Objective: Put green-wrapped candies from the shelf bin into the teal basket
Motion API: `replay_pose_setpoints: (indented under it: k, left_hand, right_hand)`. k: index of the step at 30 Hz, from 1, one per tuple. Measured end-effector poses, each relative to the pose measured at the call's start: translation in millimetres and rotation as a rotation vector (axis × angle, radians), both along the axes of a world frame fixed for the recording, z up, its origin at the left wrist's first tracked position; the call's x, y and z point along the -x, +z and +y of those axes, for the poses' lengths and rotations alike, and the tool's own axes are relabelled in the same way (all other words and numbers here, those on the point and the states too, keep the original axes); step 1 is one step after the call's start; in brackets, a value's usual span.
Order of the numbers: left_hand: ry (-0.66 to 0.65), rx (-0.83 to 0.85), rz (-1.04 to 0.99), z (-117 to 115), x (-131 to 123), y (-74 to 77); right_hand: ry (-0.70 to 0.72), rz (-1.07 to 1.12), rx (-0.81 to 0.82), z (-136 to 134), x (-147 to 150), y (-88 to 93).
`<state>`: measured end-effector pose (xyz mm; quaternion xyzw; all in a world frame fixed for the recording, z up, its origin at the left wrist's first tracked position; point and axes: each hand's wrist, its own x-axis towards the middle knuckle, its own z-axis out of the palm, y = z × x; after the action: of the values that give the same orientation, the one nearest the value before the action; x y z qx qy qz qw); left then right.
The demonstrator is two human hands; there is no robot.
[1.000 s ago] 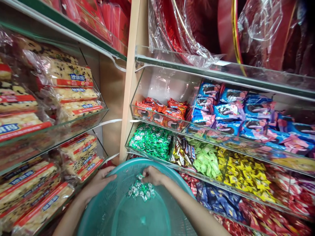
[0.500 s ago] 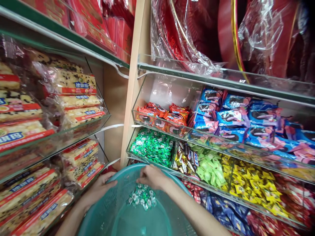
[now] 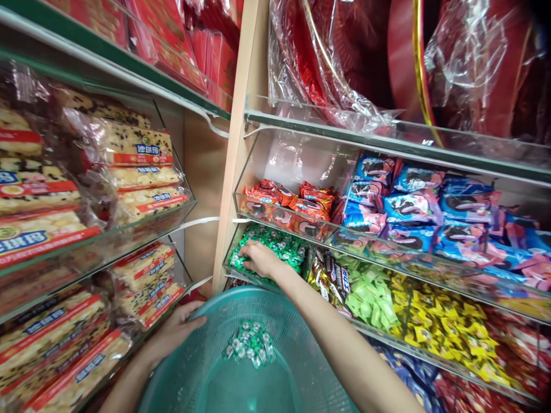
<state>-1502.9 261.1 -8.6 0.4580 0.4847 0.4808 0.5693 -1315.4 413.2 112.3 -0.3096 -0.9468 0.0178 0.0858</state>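
A teal plastic basket (image 3: 202, 367) fills the bottom of the view, with a small heap of green-wrapped candies (image 3: 251, 343) lying inside it. My left hand (image 3: 174, 331) grips the basket's left rim. My right hand (image 3: 257, 257) reaches into the clear shelf bin of green candies (image 3: 286, 246) and rests on the pile with fingers curled down into it; I cannot see whether any candy is in them.
Clear bins to the right hold gold-wrapped candies (image 3: 327, 275), light green sweets (image 3: 370, 292) and yellow sweets (image 3: 434, 315). Above are red snack packs (image 3: 293, 203) and blue biscuit packs (image 3: 413, 206). Bagged cakes (image 3: 138, 166) fill the left shelves. A wooden post (image 3: 235, 149) divides the two units.
My right hand has left the basket and risen into the green candy bin. The heap of candies stays in the basket. My left hand keeps its hold on the rim.
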Motion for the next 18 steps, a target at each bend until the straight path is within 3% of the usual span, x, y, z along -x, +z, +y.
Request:
replay_pose_setpoints:
  k: [6, 13, 16, 18]
  left_hand:
    - [0.014, 0.007, 0.013, -2.0, -0.1, -0.9]
    - [0.013, 0.023, -0.040, -1.7, -0.8, -2.2]
    - [0.011, 0.029, -0.043, -1.9, -0.3, -4.0]
    - [0.006, 0.023, -0.031, -1.5, -0.5, -3.2]
  right_hand:
    - [-0.004, 0.026, 0.011, 4.0, 1.1, -3.3]
    - [0.036, 0.204, 0.022, -11.2, -13.5, 10.7]
    - [0.120, 0.419, 0.204, -40.4, -25.7, 10.5]
    - [0.159, 0.508, 0.370, -62.9, -34.8, 0.8]
